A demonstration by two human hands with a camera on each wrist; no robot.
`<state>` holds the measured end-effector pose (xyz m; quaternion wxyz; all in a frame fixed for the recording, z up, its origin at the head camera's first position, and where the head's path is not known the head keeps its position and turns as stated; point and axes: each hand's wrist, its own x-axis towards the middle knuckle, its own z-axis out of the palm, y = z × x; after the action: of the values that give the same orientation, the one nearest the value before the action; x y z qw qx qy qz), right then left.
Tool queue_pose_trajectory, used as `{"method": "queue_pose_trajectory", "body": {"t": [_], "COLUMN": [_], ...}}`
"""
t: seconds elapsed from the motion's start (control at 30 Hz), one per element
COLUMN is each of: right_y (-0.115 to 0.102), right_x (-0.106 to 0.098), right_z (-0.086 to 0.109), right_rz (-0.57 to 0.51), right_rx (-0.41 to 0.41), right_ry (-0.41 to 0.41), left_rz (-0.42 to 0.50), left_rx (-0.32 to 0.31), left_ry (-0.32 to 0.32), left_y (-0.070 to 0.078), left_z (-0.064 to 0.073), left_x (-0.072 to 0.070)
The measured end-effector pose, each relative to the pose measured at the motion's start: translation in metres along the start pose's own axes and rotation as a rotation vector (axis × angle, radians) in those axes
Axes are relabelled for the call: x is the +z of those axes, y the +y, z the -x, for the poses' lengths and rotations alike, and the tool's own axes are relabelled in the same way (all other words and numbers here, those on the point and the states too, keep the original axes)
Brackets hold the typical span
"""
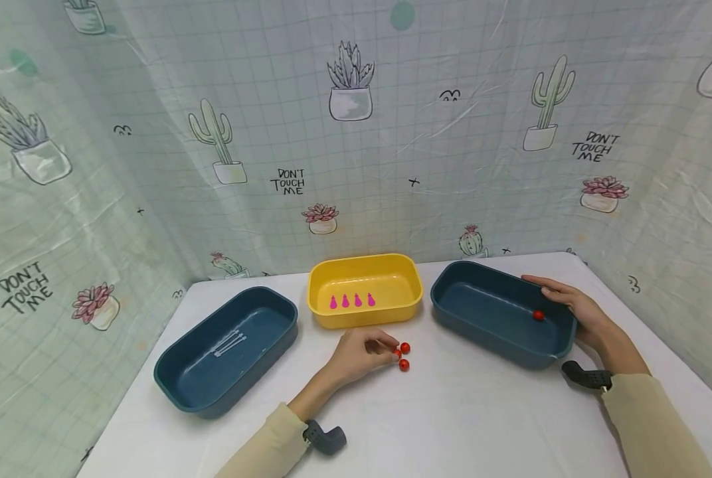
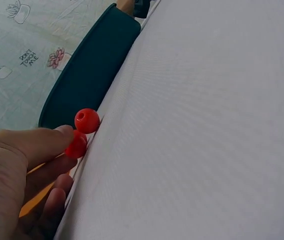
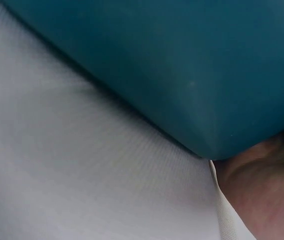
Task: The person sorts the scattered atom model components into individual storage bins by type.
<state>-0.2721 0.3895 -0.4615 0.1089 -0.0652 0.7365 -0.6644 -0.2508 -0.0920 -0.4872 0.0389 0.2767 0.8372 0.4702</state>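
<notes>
My left hand (image 1: 358, 356) is over the middle of the white table, pinching a red bead (image 2: 76, 145) between thumb and index finger. A second red bead (image 2: 87, 121), its hole showing, is beside the fingertips. In the head view two red beads, one farther back (image 1: 405, 347) and one nearer (image 1: 404, 364), lie by that hand. On the right, a dark blue bin (image 1: 487, 325) has one red bead (image 1: 538, 315) inside. My right hand (image 1: 586, 315) holds this bin's right end, thumb at the rim and fingers along the outside; the right wrist view shows mostly the bin's wall.
A yellow bin (image 1: 364, 321) at the back centre holds several pink bulb-shaped pieces (image 1: 358, 300). Another dark blue bin (image 1: 173, 392), on the left, contains several thin pale sticks (image 1: 229, 343). Behind the table hangs a cactus-print sheet (image 1: 380, 166).
</notes>
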Motion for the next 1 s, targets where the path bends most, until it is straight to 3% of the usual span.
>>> {"method": "queue_pose_trajectory", "body": {"t": [0.5,1.0], "right_y": [-0.001,0.0019], "right_x": [-0.0002,0.0003], "right_z": [0.0003,-0.0003], "right_rz": [-0.046,-0.076], "right_rx": [-0.018,-0.026], "right_ry": [-0.024,-0.032], "left_rz": [-0.066,0.012], "left_rx": [0.007,-0.014], "left_ry": [-0.013,0.018], "left_y": [0.0001,0.001], "left_z": [0.0,0.0012], "left_x": [0.0003,-0.0015]}}
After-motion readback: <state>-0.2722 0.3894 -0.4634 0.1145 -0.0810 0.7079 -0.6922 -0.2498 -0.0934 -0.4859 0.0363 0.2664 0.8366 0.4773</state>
